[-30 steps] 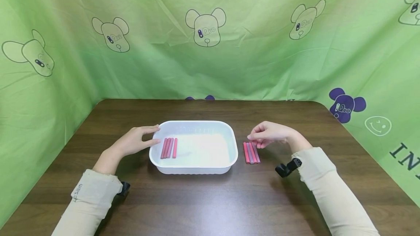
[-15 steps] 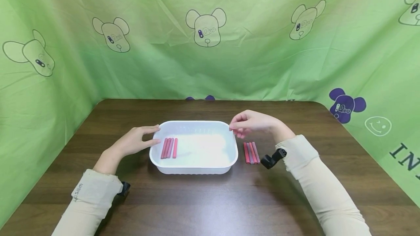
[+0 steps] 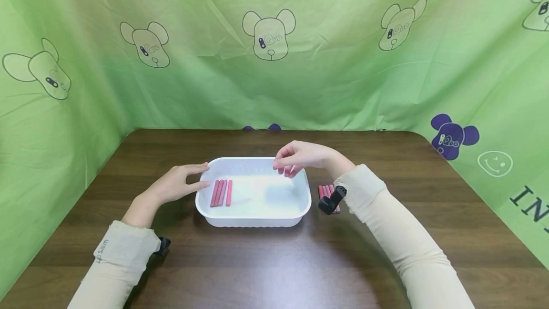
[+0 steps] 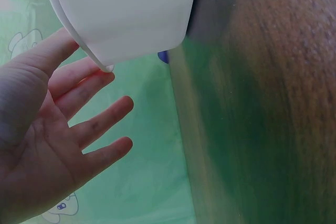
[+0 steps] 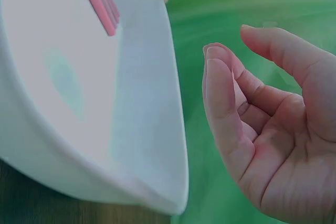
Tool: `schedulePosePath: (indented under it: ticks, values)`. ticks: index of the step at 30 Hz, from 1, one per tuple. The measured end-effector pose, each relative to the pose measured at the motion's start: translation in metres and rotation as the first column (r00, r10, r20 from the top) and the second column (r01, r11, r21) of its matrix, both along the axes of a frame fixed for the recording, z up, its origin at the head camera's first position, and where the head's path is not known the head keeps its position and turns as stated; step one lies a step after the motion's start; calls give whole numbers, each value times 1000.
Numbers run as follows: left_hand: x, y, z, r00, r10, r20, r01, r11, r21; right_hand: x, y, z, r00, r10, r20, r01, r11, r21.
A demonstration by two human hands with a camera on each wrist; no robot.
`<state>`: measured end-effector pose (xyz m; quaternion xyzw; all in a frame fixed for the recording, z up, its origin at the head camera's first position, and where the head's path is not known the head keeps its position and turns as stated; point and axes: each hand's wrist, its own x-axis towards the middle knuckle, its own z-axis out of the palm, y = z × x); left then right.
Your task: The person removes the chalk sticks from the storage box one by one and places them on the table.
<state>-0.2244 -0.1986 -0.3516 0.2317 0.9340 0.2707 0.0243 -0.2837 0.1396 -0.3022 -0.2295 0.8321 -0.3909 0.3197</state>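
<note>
A white plastic tray (image 3: 257, 222) stands mid-table, with several thin pink and mauve sticks (image 3: 229, 193) lying side by side at its left end. My left hand (image 3: 177, 186) rests at the tray's left rim, fingers mostly straight. In the left wrist view, thumb and front fingers touch the rim while the other fingers (image 4: 107, 121) spread free. Over the tray's far right part hovers my right hand (image 3: 305, 155), fingers loosely bent. The right wrist view shows a gap between thumb (image 5: 278, 43) and fingertips, with nothing held.
To the tray's right, more pink and mauve sticks (image 3: 322, 191) lie in a row on the brown wooden table (image 3: 257, 266), partly hidden by the black wrist camera (image 3: 332, 200). A green printed cloth (image 3: 206, 85) hangs behind and at the sides.
My right hand has left the sticks on the table and moved left, over the tray's right rim to above its inside. The left hand stays at the rim.
</note>
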Motion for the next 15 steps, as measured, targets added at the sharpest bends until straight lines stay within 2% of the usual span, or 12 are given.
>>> schedulePosePath:
  ticks: [9, 15]
  values:
    - [-1, 0, 0, 1000, 2, -4, -2, 1000, -13, -11, -27, -6, 999, 42, 33, -43, 999, 27]
    - [-1, 0, 0, 1000, 0, -10, 0, 1000, -14, -16, -44, -11, 998, 44, 47, -46, 997, 56]
